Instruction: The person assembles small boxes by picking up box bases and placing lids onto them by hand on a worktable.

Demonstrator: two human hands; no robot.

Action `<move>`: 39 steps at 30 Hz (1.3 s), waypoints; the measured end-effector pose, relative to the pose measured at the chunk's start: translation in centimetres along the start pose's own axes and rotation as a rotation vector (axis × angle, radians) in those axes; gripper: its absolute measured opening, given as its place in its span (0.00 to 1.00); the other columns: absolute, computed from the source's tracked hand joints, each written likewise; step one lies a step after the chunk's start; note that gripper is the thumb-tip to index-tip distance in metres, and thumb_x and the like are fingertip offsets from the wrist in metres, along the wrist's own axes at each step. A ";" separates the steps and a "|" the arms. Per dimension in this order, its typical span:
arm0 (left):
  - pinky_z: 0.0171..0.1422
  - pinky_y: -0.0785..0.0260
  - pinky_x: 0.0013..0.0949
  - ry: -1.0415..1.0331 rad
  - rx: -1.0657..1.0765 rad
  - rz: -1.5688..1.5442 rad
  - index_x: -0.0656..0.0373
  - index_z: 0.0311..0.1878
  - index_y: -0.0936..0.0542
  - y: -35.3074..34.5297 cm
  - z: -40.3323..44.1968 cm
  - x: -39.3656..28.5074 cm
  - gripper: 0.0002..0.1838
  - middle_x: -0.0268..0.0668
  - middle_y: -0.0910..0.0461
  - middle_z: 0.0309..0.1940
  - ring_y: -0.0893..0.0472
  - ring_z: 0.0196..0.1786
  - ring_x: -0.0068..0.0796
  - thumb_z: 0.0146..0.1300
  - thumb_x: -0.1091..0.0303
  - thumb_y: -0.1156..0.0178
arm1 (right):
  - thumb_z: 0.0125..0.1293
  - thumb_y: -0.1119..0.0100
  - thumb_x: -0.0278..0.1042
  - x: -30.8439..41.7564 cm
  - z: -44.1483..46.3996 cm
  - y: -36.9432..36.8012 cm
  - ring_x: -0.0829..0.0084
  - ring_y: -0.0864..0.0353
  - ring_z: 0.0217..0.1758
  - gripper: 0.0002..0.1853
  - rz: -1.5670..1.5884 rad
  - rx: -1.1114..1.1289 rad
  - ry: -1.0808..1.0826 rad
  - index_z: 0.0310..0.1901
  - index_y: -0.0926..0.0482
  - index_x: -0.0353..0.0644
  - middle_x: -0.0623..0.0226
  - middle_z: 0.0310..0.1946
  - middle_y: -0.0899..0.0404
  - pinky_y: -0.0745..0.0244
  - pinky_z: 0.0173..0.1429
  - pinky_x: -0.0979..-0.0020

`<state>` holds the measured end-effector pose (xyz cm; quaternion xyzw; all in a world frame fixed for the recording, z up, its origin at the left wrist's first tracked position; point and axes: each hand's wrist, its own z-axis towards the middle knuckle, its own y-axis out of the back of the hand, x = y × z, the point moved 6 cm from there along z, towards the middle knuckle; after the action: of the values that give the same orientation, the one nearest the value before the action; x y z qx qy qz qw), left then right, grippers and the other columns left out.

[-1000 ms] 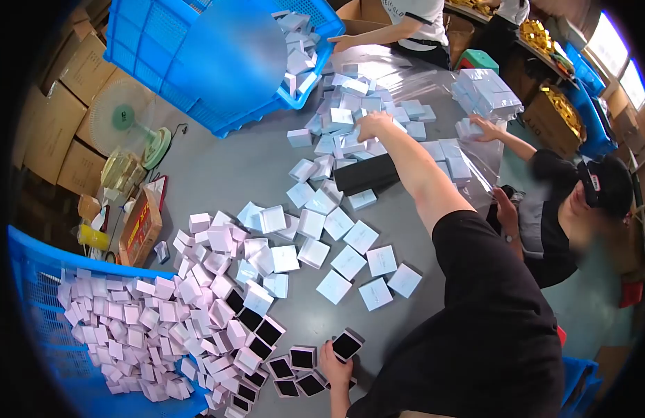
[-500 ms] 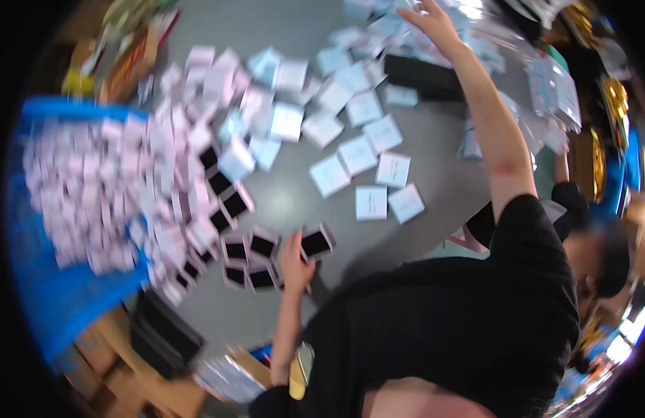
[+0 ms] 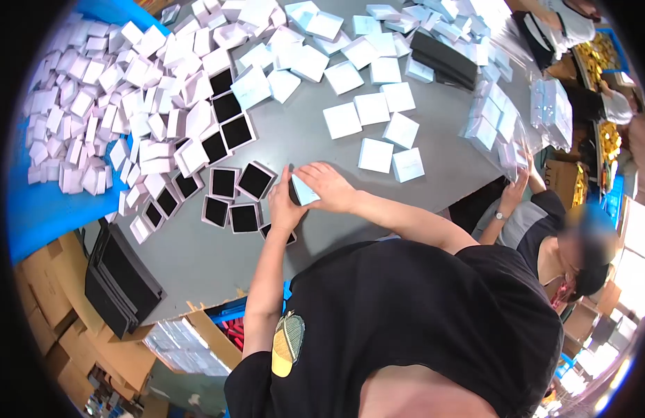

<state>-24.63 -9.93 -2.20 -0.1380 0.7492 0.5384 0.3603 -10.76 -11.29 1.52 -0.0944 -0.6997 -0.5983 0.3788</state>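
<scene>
Near the table's front edge, my left hand [image 3: 286, 207] is closed around a small box base whose dark side shows between the hands. My right hand [image 3: 331, 187] presses a pale blue box lid [image 3: 305, 190] against that base; the lid looks tilted, and how far it is on is hidden by the fingers. Left of my hands lie several open box bases with black inserts [image 3: 256, 180], one partly behind my left wrist. Beyond my right hand, several loose pale lids [image 3: 375, 155] lie on the grey table [image 3: 305, 139].
A big heap of pinkish-white boxes [image 3: 92, 104] fills a blue crate [image 3: 51, 212] at left. Black foam sheets [image 3: 120, 279] stand at the front-left edge; a black block [image 3: 444, 60] lies among lids farther back. At right, a co-worker [image 3: 528, 223] handles plastic-wrapped boxes [image 3: 491, 115].
My right hand has come back from the far lid pile to my left hand, now with a pale blue lid. My left hand still holds a box base. The view has shifted.
</scene>
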 end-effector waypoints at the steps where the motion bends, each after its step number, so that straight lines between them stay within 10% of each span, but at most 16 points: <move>1: 0.67 0.38 0.47 0.019 0.024 -0.001 0.56 0.78 0.46 -0.1 0.0 0.2 0.61 0.38 0.23 0.62 0.25 0.60 0.45 0.40 0.65 0.20 | 0.50 0.27 0.42 0.1 0.0 0.0 0.53 0.35 0.71 0.45 -0.006 0.015 -0.004 0.69 0.36 0.35 0.52 0.64 0.32 0.39 0.74 0.52; 9: 0.67 0.38 0.48 -0.070 -0.013 0.035 0.58 0.76 0.43 0.1 0.5 -0.1 0.58 0.41 0.21 0.60 0.23 0.60 0.45 0.40 0.64 0.21 | 0.58 0.41 0.28 1.3 0.5 -1.0 0.53 0.35 0.69 0.38 -0.433 0.224 -0.009 0.71 0.40 0.32 0.51 0.64 0.33 0.36 0.71 0.53; 22: 0.63 0.36 0.48 -0.047 -0.047 -0.007 0.60 0.75 0.39 -0.1 0.4 0.1 0.55 0.46 0.20 0.56 0.23 0.57 0.46 0.42 0.64 0.22 | 0.51 0.29 0.32 0.7 0.9 -0.7 0.55 0.36 0.71 0.45 -0.333 0.188 -0.001 0.71 0.38 0.38 0.56 0.66 0.34 0.39 0.72 0.53; 25: 0.63 0.36 0.48 -0.035 -0.026 0.000 0.60 0.75 0.41 0.0 0.2 -0.1 0.56 0.46 0.20 0.57 0.23 0.58 0.46 0.42 0.65 0.22 | 0.60 0.41 0.30 0.7 1.2 0.0 0.55 0.34 0.69 0.36 -0.268 0.291 -0.009 0.72 0.37 0.38 0.58 0.65 0.32 0.38 0.73 0.51; 29: 0.67 0.38 0.48 -0.074 -0.034 -0.024 0.60 0.75 0.42 0.1 0.1 -0.2 0.54 0.48 0.24 0.61 0.25 0.62 0.49 0.43 0.67 0.24 | 0.48 0.24 0.35 0.5 0.6 -1.4 0.59 0.37 0.73 0.48 -0.380 0.207 -0.059 0.72 0.38 0.41 0.60 0.67 0.33 0.41 0.76 0.54; 39: 0.70 0.40 0.50 -0.114 -0.372 0.341 0.60 0.62 0.26 9.1 -3.4 0.4 0.34 0.47 0.30 0.66 0.30 0.67 0.49 0.49 0.68 0.28 | 0.53 0.25 0.39 -0.5 -4.0 0.2 0.57 0.42 0.77 0.45 -0.333 0.286 -0.150 0.72 0.37 0.44 0.59 0.72 0.37 0.46 0.78 0.48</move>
<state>-31.69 -9.46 4.48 -0.0433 0.6281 0.7269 0.2743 -8.62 -14.72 1.38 0.0330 -0.8095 -0.5385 0.2315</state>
